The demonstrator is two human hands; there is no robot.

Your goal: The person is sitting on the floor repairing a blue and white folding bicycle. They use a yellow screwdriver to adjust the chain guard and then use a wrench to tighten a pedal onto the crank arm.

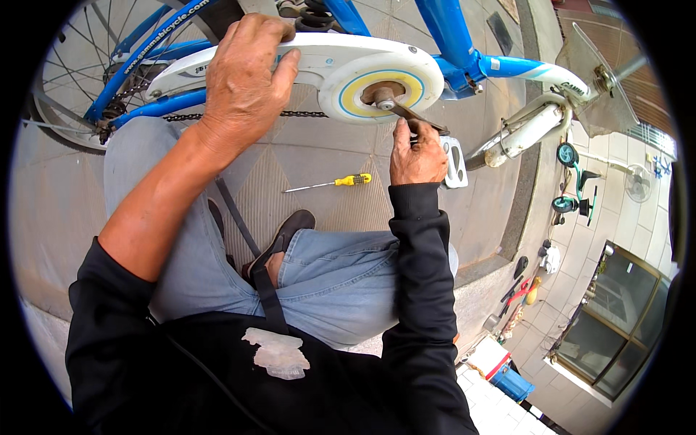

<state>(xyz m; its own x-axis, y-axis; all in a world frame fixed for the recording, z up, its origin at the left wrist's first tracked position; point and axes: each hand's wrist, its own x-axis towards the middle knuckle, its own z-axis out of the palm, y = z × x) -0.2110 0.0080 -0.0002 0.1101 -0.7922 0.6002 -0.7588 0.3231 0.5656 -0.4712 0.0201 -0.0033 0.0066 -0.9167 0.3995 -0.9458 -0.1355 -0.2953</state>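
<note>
A white chain guard (319, 58) with a yellow and blue ring lies along the side of a blue bicycle (444, 29). My left hand (250, 80) is closed over its upper edge, fingers bent over the top and thumb against the outer face. Low on the right, my right hand (419, 154) is closed around the crank arm (413, 116), just short of the pedal (455, 165). Part of the chain (304, 114) shows below the guard. On the ground beneath lies a yellow-handled screwdriver (352, 180), touched by neither hand.
The rear wheel (69, 80) is at the far left, the white front fork (533, 130) at the right. My jeans-covered knees flank the screwdriver. A raised kerb (500, 232) runs along the right, with a small green bike (580, 185) and a blue container (511, 383) beyond.
</note>
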